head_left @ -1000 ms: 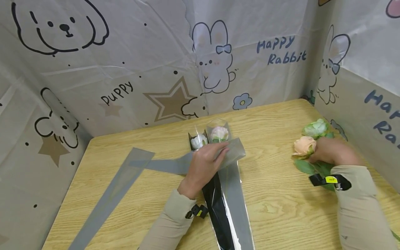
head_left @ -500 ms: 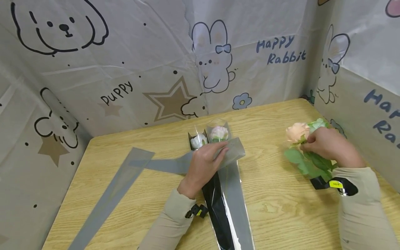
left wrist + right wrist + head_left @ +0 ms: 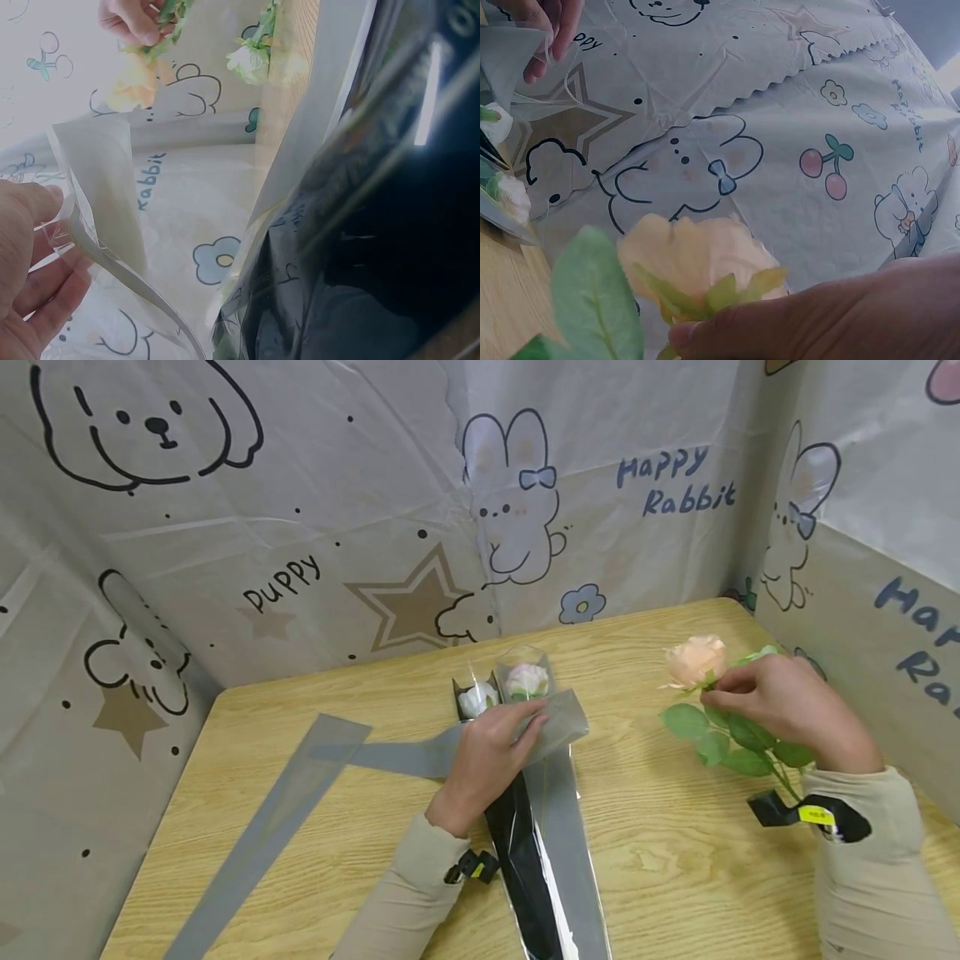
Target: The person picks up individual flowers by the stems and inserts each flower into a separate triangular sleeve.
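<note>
My left hand (image 3: 491,756) pinches the mouth of a grey translucent flower sleeve (image 3: 564,722), which lies across two wrapped flowers. In the left wrist view the sleeve's mouth (image 3: 105,195) gapes beside the fingers. One wrapped bloom is white (image 3: 477,700), in black wrapping; the other is pale pink (image 3: 527,680), in a grey sleeve. On the right, my right hand (image 3: 787,706) pinches a peach artificial rose (image 3: 696,662) just below its bloom, leaves and stem hanging beneath. The right wrist view shows the thumb against the rose's green sepals (image 3: 720,292).
Another grey sleeve (image 3: 262,835) lies slantwise on the left of the wooden table (image 3: 660,852). A pale green-white flower (image 3: 249,64) lies behind my right hand, mostly hidden in the head view. Printed cloth walls (image 3: 300,527) close off the table's back and sides.
My right hand has lifted the peach rose and brought it a little left, away from the green-white flower. My left hand and the sleeve have stayed still.
</note>
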A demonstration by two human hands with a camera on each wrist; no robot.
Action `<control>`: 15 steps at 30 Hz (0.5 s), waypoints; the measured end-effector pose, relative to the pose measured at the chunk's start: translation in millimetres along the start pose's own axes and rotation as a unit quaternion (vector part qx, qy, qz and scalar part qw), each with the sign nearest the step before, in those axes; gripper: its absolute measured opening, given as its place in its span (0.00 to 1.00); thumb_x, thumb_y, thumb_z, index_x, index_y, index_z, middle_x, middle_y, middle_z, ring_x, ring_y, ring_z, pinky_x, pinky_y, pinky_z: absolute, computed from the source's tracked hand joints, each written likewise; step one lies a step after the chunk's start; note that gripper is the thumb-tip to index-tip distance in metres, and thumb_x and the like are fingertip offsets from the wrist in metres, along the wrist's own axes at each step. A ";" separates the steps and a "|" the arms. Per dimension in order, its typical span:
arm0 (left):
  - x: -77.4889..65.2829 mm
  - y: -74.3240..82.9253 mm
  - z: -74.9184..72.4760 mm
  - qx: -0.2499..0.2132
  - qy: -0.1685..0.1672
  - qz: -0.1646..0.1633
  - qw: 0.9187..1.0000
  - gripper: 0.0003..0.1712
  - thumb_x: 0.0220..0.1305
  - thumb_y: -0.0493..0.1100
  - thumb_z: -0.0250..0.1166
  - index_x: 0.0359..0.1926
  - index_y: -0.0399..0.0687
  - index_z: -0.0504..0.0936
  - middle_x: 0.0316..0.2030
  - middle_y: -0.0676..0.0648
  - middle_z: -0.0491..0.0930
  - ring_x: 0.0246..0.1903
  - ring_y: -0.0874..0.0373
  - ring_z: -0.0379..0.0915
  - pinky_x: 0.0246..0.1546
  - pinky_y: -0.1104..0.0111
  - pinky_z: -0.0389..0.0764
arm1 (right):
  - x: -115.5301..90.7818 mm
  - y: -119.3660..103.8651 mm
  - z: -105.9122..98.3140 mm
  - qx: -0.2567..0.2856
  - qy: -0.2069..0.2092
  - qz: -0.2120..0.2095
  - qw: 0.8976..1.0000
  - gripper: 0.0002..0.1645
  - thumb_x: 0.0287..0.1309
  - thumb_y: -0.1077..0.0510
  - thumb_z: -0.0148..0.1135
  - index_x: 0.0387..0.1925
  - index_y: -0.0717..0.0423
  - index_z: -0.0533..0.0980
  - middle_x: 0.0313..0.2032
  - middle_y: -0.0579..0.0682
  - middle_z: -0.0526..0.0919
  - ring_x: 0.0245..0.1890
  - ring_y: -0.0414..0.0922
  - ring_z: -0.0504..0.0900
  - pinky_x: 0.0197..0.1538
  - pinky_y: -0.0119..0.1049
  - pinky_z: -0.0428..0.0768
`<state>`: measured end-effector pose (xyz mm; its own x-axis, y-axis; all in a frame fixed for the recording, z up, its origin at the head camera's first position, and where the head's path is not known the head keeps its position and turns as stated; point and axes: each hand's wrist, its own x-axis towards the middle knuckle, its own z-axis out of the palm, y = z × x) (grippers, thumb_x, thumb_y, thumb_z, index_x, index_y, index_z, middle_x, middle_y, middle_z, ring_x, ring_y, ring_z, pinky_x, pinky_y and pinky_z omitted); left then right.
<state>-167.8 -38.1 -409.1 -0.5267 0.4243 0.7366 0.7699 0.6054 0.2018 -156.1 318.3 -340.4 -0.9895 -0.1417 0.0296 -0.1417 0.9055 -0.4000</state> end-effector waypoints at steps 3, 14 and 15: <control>0.4 0.2 0.0 -0.001 0.000 0.001 1.000 0.11 0.70 0.41 0.69 0.50 0.43 0.88 0.42 0.47 0.92 0.40 0.56 0.91 0.44 0.67 0.90 | -1.4 -4.4 -0.4 -0.001 0.015 0.001 1.000 0.15 0.66 0.45 0.68 0.40 0.51 0.90 0.35 0.49 0.92 0.33 0.42 0.80 0.36 0.34 0.73; 0.4 0.6 -0.2 -0.003 0.000 0.002 1.000 0.11 0.70 0.41 0.69 0.50 0.42 0.88 0.41 0.46 0.92 0.39 0.56 0.91 0.43 0.67 0.90 | -9.4 -19.9 -5.5 0.013 0.071 0.001 0.997 0.15 0.65 0.48 0.69 0.43 0.55 0.88 0.37 0.55 0.92 0.34 0.42 0.83 0.35 0.32 0.74; 0.4 0.5 -0.2 -0.002 0.000 0.002 1.000 0.11 0.70 0.41 0.69 0.50 0.42 0.88 0.41 0.46 0.92 0.39 0.56 0.91 0.44 0.67 0.90 | -10.4 -20.9 -6.3 0.016 0.076 0.001 0.997 0.16 0.64 0.49 0.70 0.44 0.56 0.88 0.37 0.56 0.92 0.34 0.41 0.83 0.35 0.31 0.74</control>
<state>-167.6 -37.7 -408.5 -0.5230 0.4268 0.7378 0.7739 0.6005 0.2013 -143.0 303.3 -326.6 -0.9832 -0.0744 0.1668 -0.1403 0.8922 -0.4292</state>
